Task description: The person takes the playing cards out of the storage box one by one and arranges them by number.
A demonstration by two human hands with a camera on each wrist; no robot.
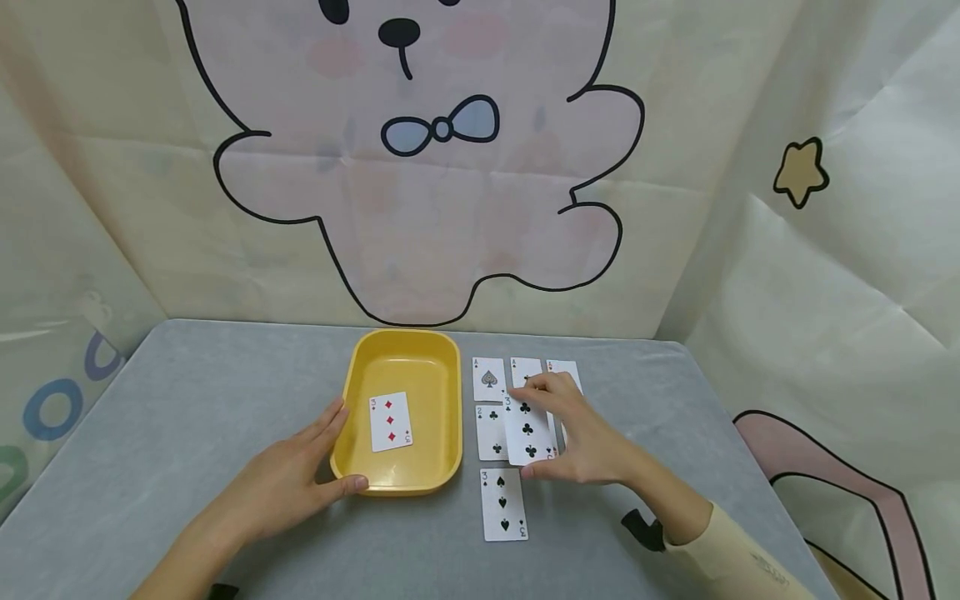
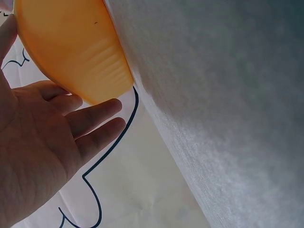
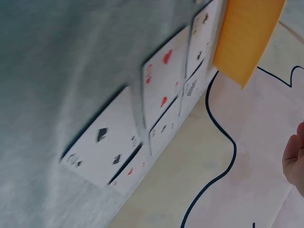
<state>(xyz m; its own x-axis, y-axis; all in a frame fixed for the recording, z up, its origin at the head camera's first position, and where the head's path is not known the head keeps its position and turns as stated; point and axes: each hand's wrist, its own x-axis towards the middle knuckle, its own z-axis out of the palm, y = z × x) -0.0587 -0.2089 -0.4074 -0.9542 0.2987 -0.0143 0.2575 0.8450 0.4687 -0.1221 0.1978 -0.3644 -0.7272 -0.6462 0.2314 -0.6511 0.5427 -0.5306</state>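
My right hand (image 1: 577, 433) holds a three of clubs (image 1: 527, 429) between thumb and fingers at its near and far edges. The card overlaps the two of clubs (image 1: 489, 435) in the head view. Below that lies a three of spades (image 1: 504, 505). My left hand (image 1: 288, 471) rests at the near left corner of a yellow tray (image 1: 437, 467), fingers along its left side, thumb at the near rim. Inside the tray lies a three of diamonds (image 1: 391, 422). The left wrist view shows the left fingers (image 2: 97, 116) loosely extended beside the tray.
Face-up cards lie right of the tray, with the ace of spades (image 1: 488, 379) at the back left. A two of hearts (image 3: 164, 80) and a two of spades (image 3: 107, 137) show in the right wrist view. A grey cloth (image 1: 225, 375) covers the table; printed curtains hang behind.
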